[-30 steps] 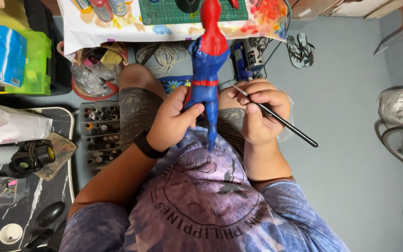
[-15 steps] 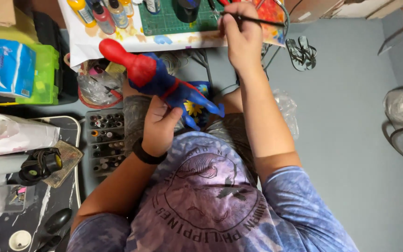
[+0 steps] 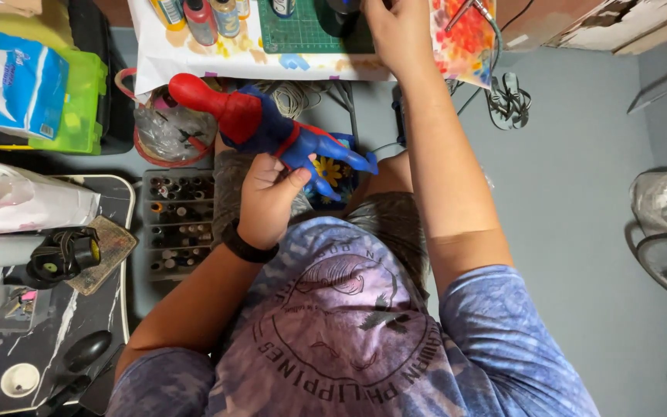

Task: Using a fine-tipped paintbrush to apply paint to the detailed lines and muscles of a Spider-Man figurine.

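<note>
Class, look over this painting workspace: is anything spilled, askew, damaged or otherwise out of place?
The paper sheet under the green cutting mat is blotched with paint, heaviest in orange and red at its right end. A pair of sandals lies on the floor. Nothing looks broken or freshly spilled.

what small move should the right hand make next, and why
Probably draw the right hand back from the table toward the figure. It is stretched out over the green mat near the paint bottles, while the left hand holds the red and blue figure tilted over the lap, far from the right.
</note>
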